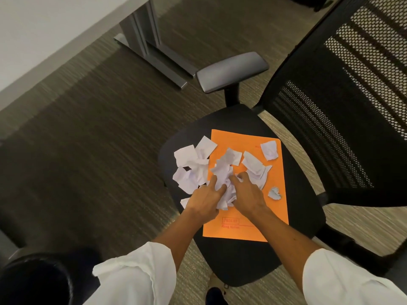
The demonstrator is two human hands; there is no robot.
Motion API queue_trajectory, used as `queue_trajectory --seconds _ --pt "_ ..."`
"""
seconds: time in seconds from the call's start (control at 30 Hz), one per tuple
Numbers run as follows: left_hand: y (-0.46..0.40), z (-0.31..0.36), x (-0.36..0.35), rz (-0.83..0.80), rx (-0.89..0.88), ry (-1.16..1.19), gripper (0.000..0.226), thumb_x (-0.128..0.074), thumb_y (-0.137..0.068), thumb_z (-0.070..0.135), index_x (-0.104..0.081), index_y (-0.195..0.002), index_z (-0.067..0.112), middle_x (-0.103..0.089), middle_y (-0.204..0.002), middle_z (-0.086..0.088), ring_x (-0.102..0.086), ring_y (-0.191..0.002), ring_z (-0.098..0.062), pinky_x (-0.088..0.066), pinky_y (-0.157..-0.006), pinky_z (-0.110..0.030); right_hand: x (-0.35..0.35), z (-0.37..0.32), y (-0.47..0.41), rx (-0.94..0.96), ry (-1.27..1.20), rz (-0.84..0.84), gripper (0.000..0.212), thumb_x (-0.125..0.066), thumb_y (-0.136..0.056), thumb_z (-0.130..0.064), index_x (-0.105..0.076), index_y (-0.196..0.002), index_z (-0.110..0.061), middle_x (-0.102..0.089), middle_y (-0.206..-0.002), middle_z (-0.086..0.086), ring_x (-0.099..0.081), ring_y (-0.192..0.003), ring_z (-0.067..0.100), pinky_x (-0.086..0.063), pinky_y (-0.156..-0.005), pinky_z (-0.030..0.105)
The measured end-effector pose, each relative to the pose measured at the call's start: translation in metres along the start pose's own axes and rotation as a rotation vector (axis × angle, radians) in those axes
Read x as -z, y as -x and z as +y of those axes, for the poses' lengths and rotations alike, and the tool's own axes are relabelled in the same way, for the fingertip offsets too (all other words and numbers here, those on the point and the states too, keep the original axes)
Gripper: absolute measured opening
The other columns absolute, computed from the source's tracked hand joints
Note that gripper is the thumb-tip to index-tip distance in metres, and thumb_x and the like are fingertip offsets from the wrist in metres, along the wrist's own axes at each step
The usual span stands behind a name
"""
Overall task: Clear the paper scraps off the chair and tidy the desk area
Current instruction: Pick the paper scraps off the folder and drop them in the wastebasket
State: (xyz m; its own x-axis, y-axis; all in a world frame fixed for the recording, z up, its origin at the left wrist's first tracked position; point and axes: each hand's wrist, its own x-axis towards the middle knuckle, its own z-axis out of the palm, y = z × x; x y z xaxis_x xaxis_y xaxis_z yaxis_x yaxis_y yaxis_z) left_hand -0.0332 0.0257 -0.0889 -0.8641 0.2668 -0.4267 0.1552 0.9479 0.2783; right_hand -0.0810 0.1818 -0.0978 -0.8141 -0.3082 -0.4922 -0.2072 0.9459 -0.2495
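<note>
On chair seat (pixel 231 260) | white crumpled paper scraps (pixel 193 166) over orange folder (pixel 273 219) | left hand (pixel 204 201), right hand (pixel 248 194) grip bunched scraps

Black chair seat (pixel 231 258) under an orange folder (pixel 273 208) and crumpled white paper scraps (pixel 193 166) (some overlapping the folder)

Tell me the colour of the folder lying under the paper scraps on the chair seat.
Orange folder, with red print near its front edge; the head view shows it.

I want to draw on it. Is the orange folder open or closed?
Closed. The orange folder lies flat on the chair seat as one sheet, label side up, paper scraps on top.
</note>
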Motion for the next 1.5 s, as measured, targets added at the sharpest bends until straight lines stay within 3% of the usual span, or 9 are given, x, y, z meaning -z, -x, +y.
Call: queue_trajectory --seconds 0.2,0.43,0.6,0.77,0.93,1.17,1.4,1.5 --pt "0.001 -0.003 -0.002 0.063 -0.024 -0.022 0.04 -0.056 -0.095 0.016 -0.048 -0.133 0.012 -0.035 -0.149 -0.016 -0.061 -0.102 -0.035 -0.055 -0.076 -0.042 0.002 0.013 0.001 -0.039 -0.106 0.072 0.037 -0.066 -0.088 -0.007 -0.064 -0.125 -0.015 -0.056 -0.126 0.011 -0.063 -0.104 0.031 -0.056 -0.082 0.037" --pt "-0.004 0.004 0.002 0.133 -0.067 -0.021 0.028 -0.055 -0.09 -0.004 -0.057 -0.118 0.002 -0.047 -0.138 -0.021 -0.06 -0.099 -0.038 -0.058 -0.072 -0.046 0.011 0.024 0.009 -0.039 -0.232 0.191 0.035 -0.063 -0.081 0.008 -0.073 -0.112 -0.007 -0.069 -0.11 0.019 -0.065 -0.099 0.033 -0.052 -0.083 0.036" --pt "-0.003 0.009 0.002 0.223 -0.065 0.04 0.041 -0.058 -0.088 -0.008 -0.055 -0.128 0.001 -0.04 -0.15 -0.024 -0.057 -0.112 -0.042 -0.057 -0.082 -0.051 0.018 0.029 0.02 -0.079 -0.297 0.259 0.04 -0.063 -0.076 0.016 -0.074 -0.109 -0.003 -0.071 -0.113 0.017 -0.066 -0.102 0.032 -0.055 -0.084 0.038" --pt "0.018 0.003 0.014 0.298 -0.079 0.1 0.04 -0.071 -0.079 -0.01 -0.064 -0.118 -0.005 -0.052 -0.138 -0.033 -0.067 -0.096 -0.05 -0.06 -0.066 -0.052 0.021 0.034 0.029 -0.111 -0.275 0.325 0.037 -0.062 -0.075 0.019 -0.075 -0.103 -0.002 -0.072 -0.105 0.018 -0.066 -0.095 0.03 -0.053 -0.077 0.033" --pt "0.035 -0.02 0.016 0.28 -0.012 0.094 0.048 -0.055 -0.097 0.006 -0.041 -0.143 0.0 -0.027 -0.158 -0.027 -0.051 -0.124 -0.049 -0.052 -0.093 -0.056 0.02 0.019 0.031 -0.137 -0.276 0.378 0.033 -0.068 -0.076 0.017 -0.076 -0.103 -0.001 -0.072 -0.105 0.018 -0.067 -0.09 0.028 -0.047 -0.075 0.025" --pt "0.066 -0.049 0.018 0.322 0.067 0.08 0.049 -0.053 -0.095 0.002 -0.042 -0.143 0.002 -0.027 -0.159 -0.023 -0.048 -0.129 -0.045 -0.052 -0.091 -0.052 0.018 0.008 0.033 -0.122 -0.302 0.486 0.03 -0.074 -0.075 0.013 -0.075 -0.101 -0.002 -0.073 -0.103 0.019 -0.069 -0.088 0.029 -0.047 -0.076 0.027" --pt "0.113 -0.076 0.027 0.469 0.179 0.154 0.055 -0.067 -0.084 -0.003 -0.053 -0.136 -0.002 -0.04 -0.152 -0.026 -0.053 -0.123 -0.049 -0.053 -0.088 -0.055 0.028 -0.022 0.038 -0.005 -0.32 0.625 0.022 -0.081 -0.071 0.004 -0.076 -0.09 -0.006 -0.074 -0.096 0.014 -0.06 -0.078 0.014 -0.042 -0.071 0.017" --pt "0.148 -0.097 0.029 0.59 0.265 0.223 0.052 -0.078 -0.072 -0.006 -0.064 -0.123 -0.005 -0.053 -0.14 -0.03 -0.064 -0.105 -0.051 -0.059 -0.075 -0.056 0.033 -0.066 0.039 0.045 -0.418 0.663 0.02 -0.079 -0.073 0.004 -0.076 -0.091 -0.005 -0.075 -0.095 0.013 -0.06 -0.082 0.013 -0.043 -0.076 0.021"
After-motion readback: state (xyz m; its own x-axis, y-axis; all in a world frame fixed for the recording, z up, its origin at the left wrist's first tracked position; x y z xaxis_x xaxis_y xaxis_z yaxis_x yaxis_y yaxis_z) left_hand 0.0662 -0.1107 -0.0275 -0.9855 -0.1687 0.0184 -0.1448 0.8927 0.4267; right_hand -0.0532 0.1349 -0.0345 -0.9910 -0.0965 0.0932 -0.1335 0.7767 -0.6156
